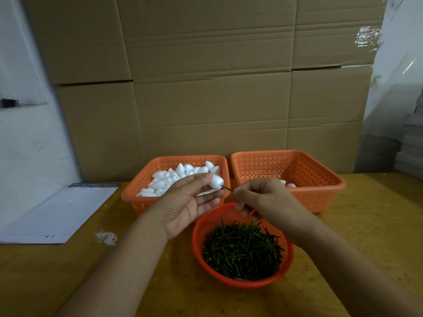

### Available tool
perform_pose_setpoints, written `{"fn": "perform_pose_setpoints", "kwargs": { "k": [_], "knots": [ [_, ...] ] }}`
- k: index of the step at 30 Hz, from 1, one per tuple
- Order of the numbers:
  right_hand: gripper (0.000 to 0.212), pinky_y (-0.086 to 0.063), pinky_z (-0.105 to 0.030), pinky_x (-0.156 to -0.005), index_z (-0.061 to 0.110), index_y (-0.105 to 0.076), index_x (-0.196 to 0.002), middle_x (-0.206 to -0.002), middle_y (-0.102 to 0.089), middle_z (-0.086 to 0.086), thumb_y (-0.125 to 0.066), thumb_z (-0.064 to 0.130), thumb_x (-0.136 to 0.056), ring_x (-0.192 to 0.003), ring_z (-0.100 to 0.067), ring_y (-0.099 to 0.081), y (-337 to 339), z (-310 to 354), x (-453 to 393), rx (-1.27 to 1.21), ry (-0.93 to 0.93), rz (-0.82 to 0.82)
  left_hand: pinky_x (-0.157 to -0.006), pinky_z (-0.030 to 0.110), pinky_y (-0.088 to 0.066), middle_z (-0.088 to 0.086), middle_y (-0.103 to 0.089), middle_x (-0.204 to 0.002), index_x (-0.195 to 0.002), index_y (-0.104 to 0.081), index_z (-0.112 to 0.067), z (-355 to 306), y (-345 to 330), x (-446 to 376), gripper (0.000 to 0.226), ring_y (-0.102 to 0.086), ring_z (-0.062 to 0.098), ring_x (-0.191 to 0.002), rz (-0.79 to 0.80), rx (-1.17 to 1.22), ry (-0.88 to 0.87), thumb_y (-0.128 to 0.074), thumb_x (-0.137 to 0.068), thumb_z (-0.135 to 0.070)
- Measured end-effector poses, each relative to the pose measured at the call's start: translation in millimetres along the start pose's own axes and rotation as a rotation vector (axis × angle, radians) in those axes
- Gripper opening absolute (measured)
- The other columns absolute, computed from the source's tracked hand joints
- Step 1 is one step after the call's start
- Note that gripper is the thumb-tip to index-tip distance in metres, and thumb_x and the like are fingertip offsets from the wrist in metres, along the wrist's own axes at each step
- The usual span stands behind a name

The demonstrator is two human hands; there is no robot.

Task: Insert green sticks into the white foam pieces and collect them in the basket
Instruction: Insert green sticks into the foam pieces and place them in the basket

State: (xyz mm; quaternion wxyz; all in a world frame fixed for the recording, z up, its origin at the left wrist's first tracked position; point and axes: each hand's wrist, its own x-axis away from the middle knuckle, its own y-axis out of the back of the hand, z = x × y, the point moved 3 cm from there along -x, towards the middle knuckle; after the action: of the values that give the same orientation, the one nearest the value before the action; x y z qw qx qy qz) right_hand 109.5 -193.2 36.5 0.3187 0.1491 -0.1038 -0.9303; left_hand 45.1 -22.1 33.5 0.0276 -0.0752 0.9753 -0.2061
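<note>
- Round orange bowl (198, 239) sits low centre of the frame on the wooden table (366, 225), heaped with short green sticks (242, 250).
- Both forearms come in from the bottom edge and meet above the bowl's far rim.
- Right hand (263, 199), just right of centre, has thumb and forefinger pinched tight on one green stick (227, 188); other fingers curl down toward the bowl rim.
- That stick slants up and left, its far tip touching or entering the narrow end of a white foam piece (216, 181); depth of entry cannot be told.
- Left hand (190, 200), just left of centre, palm turned up, grips the foam piece between thumb and fingertips; remaining fingers loosely extended below it.
- Small patch of white crumbs (106, 237) on the table, left of the bowl.
- Lined notepad (57, 213) lies flat at mid left, partly off the table edge view.
- Behind the hands, left orange basket (130, 197) holds a pile of loose foam pieces (164, 181), egg-like, no sticks visible in them.
- Right orange basket (325, 186) stands just beside it, rims near touching; two white foam shapes (288, 184) show at its bottom behind the right hand, sticks not discernible.
- Cardboard boxes (206, 76) stacked behind fill the upper frame.
- White plastic sheeting (402, 65) at upper right, white wall (23, 133) at left.
</note>
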Motion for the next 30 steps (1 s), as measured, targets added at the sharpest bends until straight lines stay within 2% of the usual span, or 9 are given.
{"fn": "perform_pose_setpoints", "kwargs": {
  "k": [4,8,11,16,21,23,30],
  "knots": [
    [0.019,-0.047,-0.016,-0.053,0.007,-0.072,-0.086,-0.071,-0.072,-0.002,-0.06,0.016,-0.097,-0.061,-0.008,-0.063,2,0,1,0.008,-0.004,0.0,-0.066,0.027,-0.06,0.009,-0.075,-0.091,-0.099,-0.07,-0.011,-2,3,-2,0.025,-0.075,0.022,-0.09,-0.07,0.069,-0.03,-0.074,-0.076,-0.017],
    [0.019,-0.048,-0.017,-0.053,0.007,-0.071,-0.084,-0.071,-0.072,-0.002,-0.06,0.015,-0.097,-0.062,-0.009,-0.064,3,1,2,0.018,-0.007,0.006,-0.059,0.022,-0.054,0.002,-0.075,-0.092,-0.084,-0.081,-0.023,-3,6,-2,0.017,-0.072,0.015,-0.081,-0.106,0.068,-0.035,-0.075,-0.07,-0.016],
    [0.018,-0.05,-0.018,-0.055,0.009,-0.071,-0.085,-0.071,-0.072,0.0,-0.06,0.015,-0.097,-0.063,-0.009,-0.064,2,1,2,0.063,-0.026,0.03,-0.058,0.02,-0.05,-0.004,-0.072,-0.089,-0.092,-0.082,-0.027,-4,5,-2,0.024,-0.068,0.01,-0.077,-0.085,0.004,-0.05,-0.074,-0.07,-0.021],
    [0.016,-0.052,-0.02,-0.061,0.011,-0.072,-0.089,-0.079,-0.076,-0.002,-0.06,0.016,-0.097,-0.068,-0.009,-0.067,-3,-2,6,0.293,-0.078,0.194,-0.059,0.024,-0.056,0.001,-0.076,-0.092,-0.115,-0.071,-0.014,-5,3,-1,0.037,-0.072,0.017,-0.086,-0.014,0.051,-0.103,-0.074,-0.078,-0.014],
    [0.014,-0.053,-0.021,-0.062,0.013,-0.073,-0.088,-0.08,-0.076,0.0,-0.062,0.018,-0.096,-0.07,-0.01,-0.069,-4,-4,5,0.397,-0.042,0.188,-0.053,0.019,-0.05,-0.001,-0.073,-0.088,-0.087,-0.076,-0.021,-7,2,-2,0.021,-0.07,0.009,-0.075,-0.007,0.03,-0.183,-0.077,-0.071,-0.006],
    [0.015,-0.052,-0.02,-0.061,0.013,-0.073,-0.087,-0.08,-0.076,0.0,-0.062,0.018,-0.095,-0.069,-0.009,-0.069,-3,-5,4,0.408,-0.034,0.181,-0.054,0.017,-0.049,-0.002,-0.075,-0.09,-0.081,-0.08,-0.022,-8,1,-2,0.022,-0.071,0.007,-0.076,0.011,-0.002,-0.214,-0.076,-0.07,-0.003],
    [0.015,-0.05,-0.016,-0.056,0.013,-0.073,-0.085,-0.077,-0.076,0.002,-0.063,0.017,-0.094,-0.066,-0.008,-0.069,-3,-10,1,0.426,-0.012,0.161,-0.063,0.015,-0.053,-0.002,-0.076,-0.087,-0.09,-0.082,-0.021,-9,3,-2,0.037,-0.072,0.007,-0.077,0.003,-0.075,-0.281,-0.073,-0.064,0.005]
  ]
}}
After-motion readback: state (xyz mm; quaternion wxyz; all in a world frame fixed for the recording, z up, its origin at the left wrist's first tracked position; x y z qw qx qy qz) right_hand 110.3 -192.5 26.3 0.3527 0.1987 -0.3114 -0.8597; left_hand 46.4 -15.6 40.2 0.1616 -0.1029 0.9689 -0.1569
